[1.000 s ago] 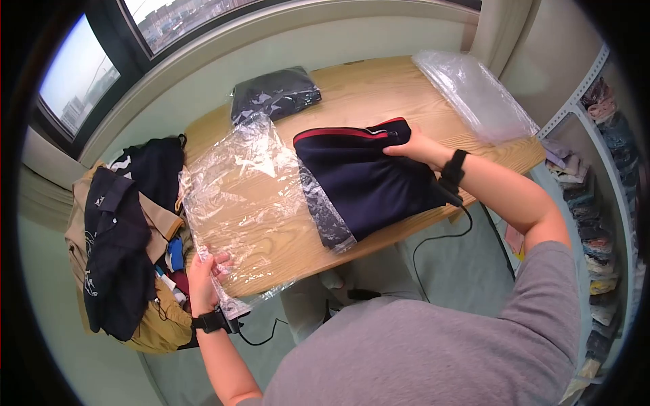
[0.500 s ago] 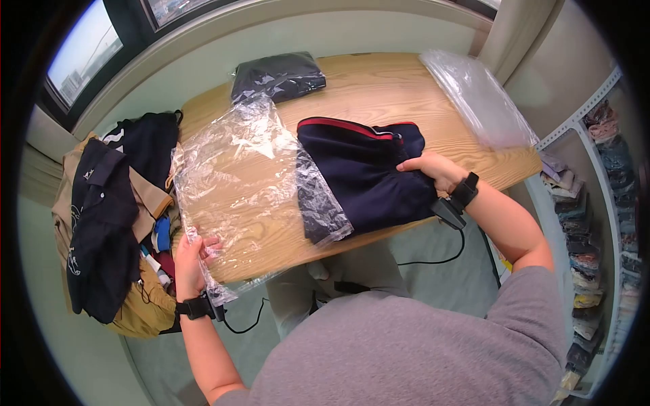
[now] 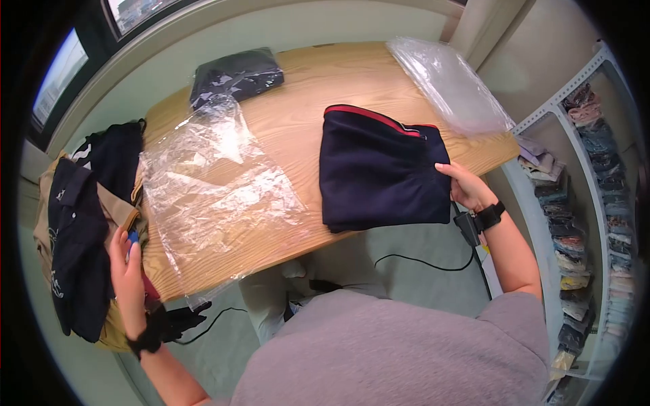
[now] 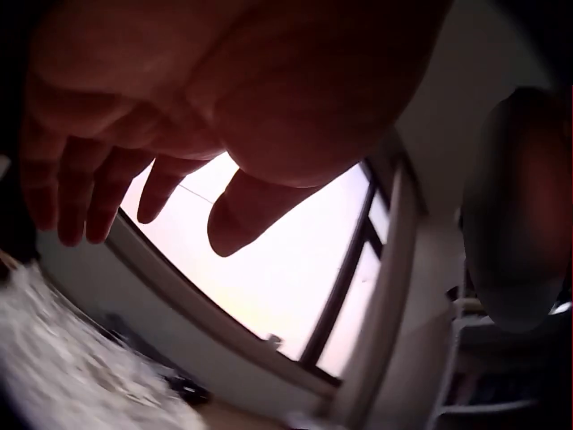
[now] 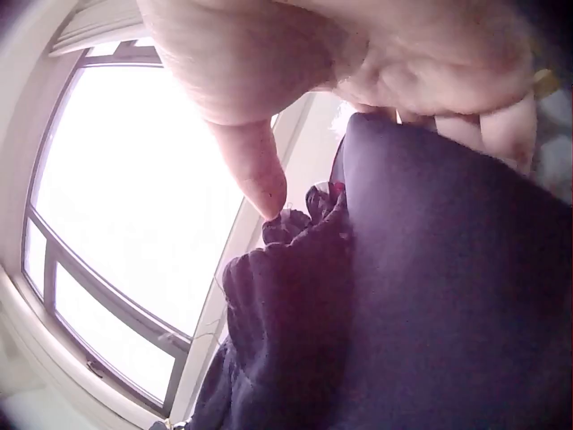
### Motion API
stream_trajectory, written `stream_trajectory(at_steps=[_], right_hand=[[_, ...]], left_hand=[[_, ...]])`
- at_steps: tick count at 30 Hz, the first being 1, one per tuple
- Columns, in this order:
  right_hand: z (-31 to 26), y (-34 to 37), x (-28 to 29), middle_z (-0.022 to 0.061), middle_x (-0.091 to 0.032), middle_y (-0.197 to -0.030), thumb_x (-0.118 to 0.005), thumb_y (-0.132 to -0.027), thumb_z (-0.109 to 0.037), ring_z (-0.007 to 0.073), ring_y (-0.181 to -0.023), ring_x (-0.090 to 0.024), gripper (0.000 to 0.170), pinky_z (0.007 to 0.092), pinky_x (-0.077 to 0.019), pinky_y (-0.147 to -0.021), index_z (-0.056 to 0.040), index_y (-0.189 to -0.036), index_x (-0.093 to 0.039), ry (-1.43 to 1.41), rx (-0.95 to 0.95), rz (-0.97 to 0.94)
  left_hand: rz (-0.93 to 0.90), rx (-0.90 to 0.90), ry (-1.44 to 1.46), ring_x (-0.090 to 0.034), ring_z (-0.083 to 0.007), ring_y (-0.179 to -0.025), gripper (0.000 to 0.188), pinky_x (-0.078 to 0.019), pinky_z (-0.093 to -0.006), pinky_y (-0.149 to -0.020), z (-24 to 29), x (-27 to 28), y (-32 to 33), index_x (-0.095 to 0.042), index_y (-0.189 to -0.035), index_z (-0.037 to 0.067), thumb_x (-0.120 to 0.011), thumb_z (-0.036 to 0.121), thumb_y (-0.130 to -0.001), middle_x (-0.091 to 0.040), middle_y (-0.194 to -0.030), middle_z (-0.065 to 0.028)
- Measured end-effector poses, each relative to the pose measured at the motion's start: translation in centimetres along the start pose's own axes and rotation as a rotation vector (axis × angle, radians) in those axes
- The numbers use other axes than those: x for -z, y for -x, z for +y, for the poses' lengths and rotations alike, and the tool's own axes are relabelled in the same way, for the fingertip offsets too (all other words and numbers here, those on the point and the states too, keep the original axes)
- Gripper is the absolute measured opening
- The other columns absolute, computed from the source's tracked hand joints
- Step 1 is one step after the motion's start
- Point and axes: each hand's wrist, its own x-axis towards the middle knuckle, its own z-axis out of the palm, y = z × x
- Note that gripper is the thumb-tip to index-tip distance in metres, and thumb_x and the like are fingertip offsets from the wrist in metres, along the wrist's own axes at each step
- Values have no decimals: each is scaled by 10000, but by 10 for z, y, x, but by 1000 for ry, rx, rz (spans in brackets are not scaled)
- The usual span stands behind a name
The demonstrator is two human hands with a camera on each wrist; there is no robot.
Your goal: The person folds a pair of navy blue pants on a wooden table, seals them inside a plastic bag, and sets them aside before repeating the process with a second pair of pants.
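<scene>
My right hand [image 3: 468,187] grips the right edge of a folded navy garment [image 3: 382,179] with a red stripe along its top, thumb over the front. In the right wrist view the thumb lies at a gathered edge of the navy cloth [image 5: 430,296], and the other fingers are partly hidden behind it. My left hand [image 3: 127,271] holds nothing, its fingers extended beside the clothes pile at the table's left end. The left wrist view shows its fingers [image 4: 76,193] spread apart. A clear plastic bag [image 3: 217,196] lies crumpled between the hands, apart from the garment.
A dark packed garment [image 3: 237,74] in clear plastic lies at the back of the wooden table [image 3: 338,74]. Flat clear bags [image 3: 450,84] are stacked at the back right. Heaped clothes [image 3: 84,230] stand at the left. A shelf [image 3: 562,128] with folded clothes is on the right.
The left hand has let go of the plastic bag and moved left. The right hand has drawn the navy garment rightward, out from under or inside the bag's edge.
</scene>
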Motion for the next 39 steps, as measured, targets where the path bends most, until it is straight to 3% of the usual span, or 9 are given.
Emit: stream_trajectory(at_steps=[3, 6, 10, 13, 15, 23, 30, 36, 39], right_hand=[[12, 11, 4, 63, -610, -1162, -644, -872, -151, 169, -995, -635, 492, 321, -548, -813, -47, -1303, -432, -25, 78, -40], [24, 10, 1, 55, -585, -1174, -643, -866, -111, 155, -1017, -619, 553, 327, -550, -817, -87, -1344, -367, -25, 163, -27], [37, 10, 5, 62, -603, -1162, -643, -865, -96, 165, -995, -633, 480, 323, -537, -846, -46, -1294, -434, -136, 180, 0], [35, 18, -3, 81, -602, -1204, -647, -880, -130, 170, -1055, -611, 432, 321, -506, -906, -25, -1268, -490, -213, 122, -69], [33, 28, -17, 86, -567, -1253, -651, -873, -110, 168, -1120, -569, 537, 324, -472, -956, -20, -1344, -409, -230, 216, -77], [36, 32, -33, 76, -457, -1375, -643, -788, -1, 166, -1234, -473, 761, 306, -378, -1045, -20, -1451, -272, -163, 349, -115], [36, 41, -65, 128, -202, -1533, -642, -708, 37, 188, -1391, -248, 1002, 290, -262, -1107, -108, -1527, -83, 36, 541, -147], [27, 41, -72, 107, -454, -1391, -575, -722, 11, 155, -1260, -425, 731, 289, -341, -1053, -101, -1424, -405, 228, 503, -265], [26, 44, -76, 95, -531, -1310, -552, -743, 7, 138, -1196, -481, 618, 279, -368, -1026, -61, -1354, -488, 306, 414, -251]], left_hand=[[-206, 22, 161, -450, -229, -1255, 485, -375, -329, -1019, 117, -30, 36, -367, -1411, 32, -501, 113, -952, -464, -1365, -151], [-502, -71, 109, -457, -223, -1248, 501, -427, -311, -956, 158, -82, 37, -365, -1412, 27, -515, 129, -945, -471, -1358, -153], [-814, 131, 127, -530, -193, -1099, 551, -442, -309, -920, 158, -188, 3, -352, -1402, -9, -556, 224, -946, -544, -1237, -150], [-847, 177, 26, -563, -181, -1005, 598, -466, -296, -861, 141, -257, -20, -342, -1399, -33, -586, 249, -931, -553, -1224, -154], [-846, 419, 205, -593, -177, -980, 569, -481, -292, -842, 144, -283, -22, -407, -1348, -46, -612, 259, -915, -582, -1192, -138], [-932, 464, 663, -638, -171, -931, 374, -527, -314, -829, 171, -290, -12, -528, -1192, -38, -602, 111, -856, -632, -1096, -110], [-768, 187, 583, -644, -158, -873, 398, -538, -278, -772, 202, -278, 6, -514, -1167, -62, -569, 34, -784, -639, -1022, -112], [-746, -88, 381, -623, -163, -879, 449, -512, -283, -771, 216, -295, 18, -504, -1181, -80, -566, 23, -748, -638, -992, -120], [-627, -356, 98, -616, -447, -885, 710, -497, -447, -772, 222, -314, 30, -388, -1323, -133, -608, 117, -696, -623, -921, -320]])
